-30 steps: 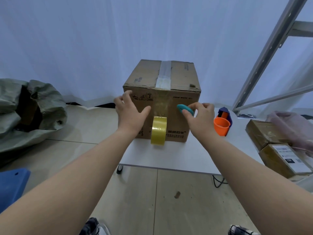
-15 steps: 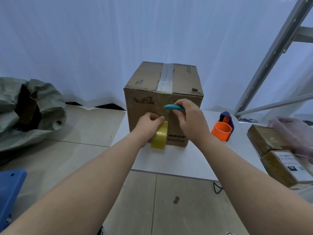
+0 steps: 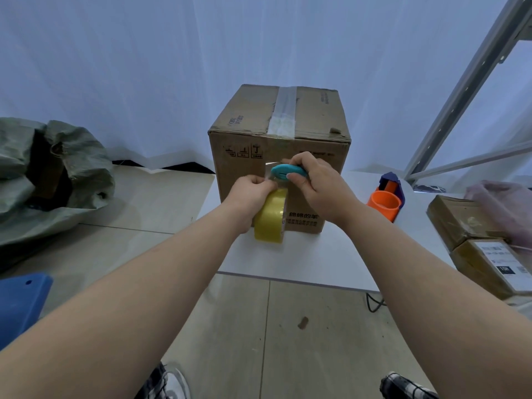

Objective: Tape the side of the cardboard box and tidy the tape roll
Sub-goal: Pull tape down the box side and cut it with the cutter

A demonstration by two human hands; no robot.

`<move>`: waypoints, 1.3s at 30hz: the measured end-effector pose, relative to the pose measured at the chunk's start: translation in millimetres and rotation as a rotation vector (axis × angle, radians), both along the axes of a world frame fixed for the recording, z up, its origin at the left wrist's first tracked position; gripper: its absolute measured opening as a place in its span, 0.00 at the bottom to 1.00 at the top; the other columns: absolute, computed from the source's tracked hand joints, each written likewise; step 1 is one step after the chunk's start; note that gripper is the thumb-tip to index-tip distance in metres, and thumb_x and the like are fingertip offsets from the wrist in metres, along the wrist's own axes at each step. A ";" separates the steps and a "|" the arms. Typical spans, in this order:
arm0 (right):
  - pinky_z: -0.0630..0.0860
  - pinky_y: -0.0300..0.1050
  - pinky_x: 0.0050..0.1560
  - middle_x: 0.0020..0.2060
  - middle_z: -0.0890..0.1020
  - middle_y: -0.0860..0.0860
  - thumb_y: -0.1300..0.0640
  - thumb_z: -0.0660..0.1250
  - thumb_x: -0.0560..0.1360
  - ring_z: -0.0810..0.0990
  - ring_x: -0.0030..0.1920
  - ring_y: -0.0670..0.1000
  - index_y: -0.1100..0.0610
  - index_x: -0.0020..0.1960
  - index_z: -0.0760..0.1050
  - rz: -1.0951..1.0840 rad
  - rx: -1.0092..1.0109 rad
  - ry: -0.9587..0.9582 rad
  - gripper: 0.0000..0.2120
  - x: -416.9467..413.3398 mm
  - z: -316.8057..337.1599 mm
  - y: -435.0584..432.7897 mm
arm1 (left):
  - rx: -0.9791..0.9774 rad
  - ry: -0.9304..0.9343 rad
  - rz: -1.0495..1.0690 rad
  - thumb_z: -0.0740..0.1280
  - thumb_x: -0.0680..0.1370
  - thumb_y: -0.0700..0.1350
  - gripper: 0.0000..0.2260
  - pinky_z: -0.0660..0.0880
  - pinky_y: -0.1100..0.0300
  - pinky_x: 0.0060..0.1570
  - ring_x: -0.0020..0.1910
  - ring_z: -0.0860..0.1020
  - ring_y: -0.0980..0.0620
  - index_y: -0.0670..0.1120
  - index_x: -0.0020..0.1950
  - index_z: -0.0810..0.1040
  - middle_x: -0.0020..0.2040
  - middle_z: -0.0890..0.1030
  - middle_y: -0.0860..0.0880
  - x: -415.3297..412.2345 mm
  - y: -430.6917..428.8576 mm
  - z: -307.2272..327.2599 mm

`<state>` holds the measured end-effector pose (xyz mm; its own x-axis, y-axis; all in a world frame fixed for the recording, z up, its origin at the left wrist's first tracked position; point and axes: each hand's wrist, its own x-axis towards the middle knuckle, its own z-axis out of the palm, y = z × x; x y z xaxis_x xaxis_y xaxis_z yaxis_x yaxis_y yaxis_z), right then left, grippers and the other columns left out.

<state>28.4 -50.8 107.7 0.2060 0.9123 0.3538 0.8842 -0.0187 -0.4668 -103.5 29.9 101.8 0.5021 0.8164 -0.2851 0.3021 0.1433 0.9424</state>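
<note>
A brown cardboard box (image 3: 313, 133) stands on the white table (image 3: 322, 254), with clear tape running along its top seam and down its front side. A yellow tape roll (image 3: 270, 217) hangs against the lower front of the box, still joined to that strip. My left hand (image 3: 249, 194) pinches the strip just above the roll. My right hand (image 3: 319, 185) holds a small teal cutter (image 3: 286, 171) pressed against the tape beside my left fingers.
An orange and purple tape dispenser (image 3: 387, 201) sits right of the box. Two small parcels (image 3: 483, 243) and a pink bag lie at the table's right end. A metal frame rises at the right. On the floor at the left are a green sack (image 3: 51, 174) and a blue stool (image 3: 20, 300).
My left hand left the box face and came down to pinch the tape above the roll. My right hand brought the teal cutter leftward onto the tape strip.
</note>
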 end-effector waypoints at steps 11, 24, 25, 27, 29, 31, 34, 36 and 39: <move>0.71 0.48 0.54 0.57 0.79 0.50 0.51 0.56 0.80 0.75 0.57 0.52 0.55 0.59 0.69 -0.026 -0.051 -0.093 0.12 -5.9 3.4 -4.6 | 0.009 0.013 -0.035 0.68 0.76 0.49 0.12 0.78 0.46 0.52 0.53 0.79 0.42 0.46 0.56 0.74 0.54 0.79 0.42 -4.0 -4.1 7.1; 0.71 0.51 0.54 0.54 0.80 0.52 0.50 0.55 0.80 0.75 0.55 0.52 0.53 0.60 0.68 -0.070 -0.044 -0.133 0.12 -8.6 3.3 -3.7 | 0.081 0.025 -0.027 0.65 0.78 0.45 0.07 0.72 0.59 0.37 0.41 0.75 0.50 0.45 0.53 0.72 0.46 0.76 0.46 3.8 -2.3 -6.8; 0.72 0.51 0.55 0.54 0.80 0.52 0.49 0.55 0.80 0.75 0.55 0.52 0.53 0.60 0.68 -0.069 -0.042 -0.129 0.12 -8.6 2.9 -3.4 | 0.100 0.022 -0.021 0.65 0.78 0.45 0.06 0.72 0.59 0.37 0.42 0.75 0.50 0.45 0.52 0.72 0.46 0.76 0.46 4.8 -1.8 -9.3; 0.72 0.52 0.56 0.55 0.80 0.51 0.50 0.55 0.80 0.75 0.56 0.52 0.53 0.59 0.68 -0.068 -0.036 -0.122 0.11 -8.8 1.8 -2.5 | 0.136 0.017 -0.011 0.65 0.78 0.45 0.06 0.72 0.60 0.39 0.44 0.74 0.50 0.46 0.53 0.71 0.47 0.75 0.47 5.6 -0.8 -12.4; 0.71 0.52 0.57 0.55 0.79 0.51 0.50 0.55 0.80 0.75 0.55 0.51 0.53 0.59 0.68 -0.069 -0.022 -0.101 0.11 -8.8 1.1 -1.6 | 0.158 -0.023 0.000 0.66 0.77 0.45 0.10 0.72 0.60 0.41 0.45 0.74 0.52 0.47 0.57 0.69 0.47 0.76 0.50 3.8 -0.4 -14.3; 0.71 0.52 0.57 0.55 0.79 0.50 0.51 0.56 0.80 0.72 0.51 0.47 0.54 0.58 0.68 -0.064 -0.004 -0.052 0.10 -7.8 0.6 -0.9 | 0.178 -0.090 0.007 0.67 0.77 0.45 0.16 0.73 0.57 0.48 0.47 0.75 0.53 0.48 0.61 0.65 0.47 0.77 0.51 -0.6 -1.2 -17.9; 0.72 0.53 0.58 0.54 0.79 0.50 0.53 0.58 0.79 0.73 0.51 0.47 0.52 0.61 0.68 -0.055 0.013 0.006 0.11 -4.9 -0.8 1.3 | 0.255 -0.180 -0.020 0.66 0.78 0.44 0.13 0.74 0.55 0.52 0.49 0.77 0.51 0.49 0.58 0.65 0.50 0.79 0.46 -6.2 -3.3 -23.1; 0.73 0.50 0.58 0.56 0.79 0.52 0.53 0.58 0.79 0.75 0.54 0.50 0.50 0.66 0.67 -0.057 0.013 0.041 0.15 -4.2 -1.8 2.5 | 0.288 -0.212 -0.050 0.65 0.78 0.42 0.08 0.73 0.60 0.47 0.46 0.75 0.53 0.49 0.54 0.67 0.48 0.76 0.47 -9.1 -3.3 -23.3; 0.72 0.44 0.55 0.55 0.80 0.53 0.55 0.59 0.79 0.75 0.54 0.51 0.51 0.66 0.69 -0.047 0.019 0.047 0.16 -4.2 -3.4 1.8 | 0.258 -0.197 -0.097 0.64 0.78 0.40 0.06 0.71 0.62 0.40 0.44 0.73 0.54 0.48 0.52 0.70 0.47 0.74 0.50 -12.1 -1.6 -21.6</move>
<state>24.2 -49.0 104.4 0.2650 0.8947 0.3596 0.8596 -0.0502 -0.5085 -115.6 28.3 80.1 0.6058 0.7948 0.0355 0.1107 -0.1284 0.9855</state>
